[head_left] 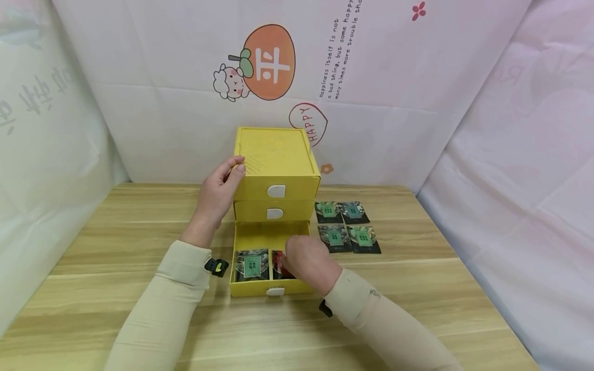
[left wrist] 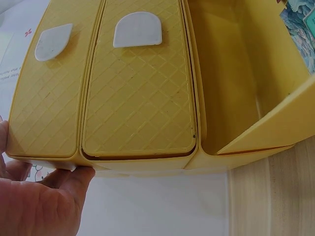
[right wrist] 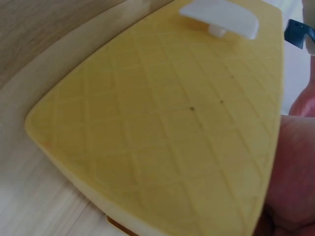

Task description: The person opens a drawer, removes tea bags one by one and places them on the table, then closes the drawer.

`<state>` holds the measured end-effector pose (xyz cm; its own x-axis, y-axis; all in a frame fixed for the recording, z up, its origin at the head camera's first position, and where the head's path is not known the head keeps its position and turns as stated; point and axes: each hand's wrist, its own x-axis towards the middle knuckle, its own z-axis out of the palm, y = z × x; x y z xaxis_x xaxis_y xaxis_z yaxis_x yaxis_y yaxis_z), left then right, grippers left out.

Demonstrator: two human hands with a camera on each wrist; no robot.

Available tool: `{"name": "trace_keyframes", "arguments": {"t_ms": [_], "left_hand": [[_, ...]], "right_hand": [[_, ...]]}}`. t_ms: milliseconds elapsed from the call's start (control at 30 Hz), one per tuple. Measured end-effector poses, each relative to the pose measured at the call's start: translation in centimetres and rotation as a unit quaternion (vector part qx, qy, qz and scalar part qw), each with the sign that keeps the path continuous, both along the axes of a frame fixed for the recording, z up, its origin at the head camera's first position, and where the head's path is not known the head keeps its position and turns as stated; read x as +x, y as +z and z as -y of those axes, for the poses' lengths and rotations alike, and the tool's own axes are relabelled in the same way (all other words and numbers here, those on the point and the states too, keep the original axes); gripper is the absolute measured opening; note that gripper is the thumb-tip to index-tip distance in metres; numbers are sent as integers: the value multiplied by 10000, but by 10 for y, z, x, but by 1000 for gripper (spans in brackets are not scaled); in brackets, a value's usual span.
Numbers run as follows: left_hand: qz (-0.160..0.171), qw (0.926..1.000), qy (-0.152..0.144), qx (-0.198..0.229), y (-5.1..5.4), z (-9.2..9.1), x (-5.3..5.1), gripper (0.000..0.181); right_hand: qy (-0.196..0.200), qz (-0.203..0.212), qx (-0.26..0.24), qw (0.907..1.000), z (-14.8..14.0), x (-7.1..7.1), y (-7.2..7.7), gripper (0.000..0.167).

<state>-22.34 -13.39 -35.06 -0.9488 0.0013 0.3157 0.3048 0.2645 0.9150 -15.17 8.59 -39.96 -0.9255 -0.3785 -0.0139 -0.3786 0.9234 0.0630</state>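
Note:
A yellow three-drawer box (head_left: 278, 149) stands on the table, its bottom drawer (head_left: 250, 288) pulled out. My left hand (head_left: 217, 190) rests on the box's top left front corner, its fingers touching the top and the left side. In the drawer's left compartment lies a dark flat packet with a green label (head_left: 252, 265); a red packet (head_left: 280, 264) lies in the right one. My right hand (head_left: 312, 260) reaches into that right compartment, over the red packet. Its fingers are hidden, also behind the drawer front (right wrist: 162, 113) in the right wrist view, so whether they hold the packet is unclear.
Right of the box, several dark packets (head_left: 334, 237) with green or blue labels lie in two rows on the wooden table (head_left: 408, 309). The two upper drawers, with white tabs (head_left: 276, 191), are closed. A printed cloth (head_left: 185, 103) hangs behind and at both sides.

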Motion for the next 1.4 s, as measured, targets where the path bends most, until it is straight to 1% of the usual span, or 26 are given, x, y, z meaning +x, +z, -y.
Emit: {"name": "trace_keyframes", "arguments": {"t_ms": [100,200,300,400,533,733,900,967,1133,1233,1300,1400], "left_hand": [[21,10000,-9,12,0,1,0,55],[39,10000,-5,12,0,1,0,56],[66,10000,1,18,0,0,1,56],[81,10000,-3,0,0,0,2,55],[59,10000,11,-18,0,0,2,55],[30,10000,20,-54,0,0,1,56],[25,10000,8,-8,1,0,1,55],[51,10000,-8,32,2,0,1,53],[30,10000,33,-6,2,-1,2,55],[3,10000,58,-37,1,0,2,57],[3,10000,55,-44,1,0,1,56],[6,10000,57,-34,1,0,1,56]], "right_hand": [[-69,165,119,9998,1,-3,-2,61],[-228,407,282,9985,4,-6,-5,61],[-319,535,484,9969,8,-8,-7,62],[-331,442,609,9966,10,-9,-10,63],[-371,312,537,9974,11,-10,-12,64],[-406,414,426,9974,11,-10,-12,61],[-522,613,230,9965,13,-11,-12,53],[-569,680,176,9959,13,-12,-13,47],[-485,639,184,9966,14,-13,-14,40],[-404,649,110,9970,13,-12,-14,41],[-338,617,81,9975,13,-12,-14,48],[-294,601,6,9978,12,-12,-14,52]]}}
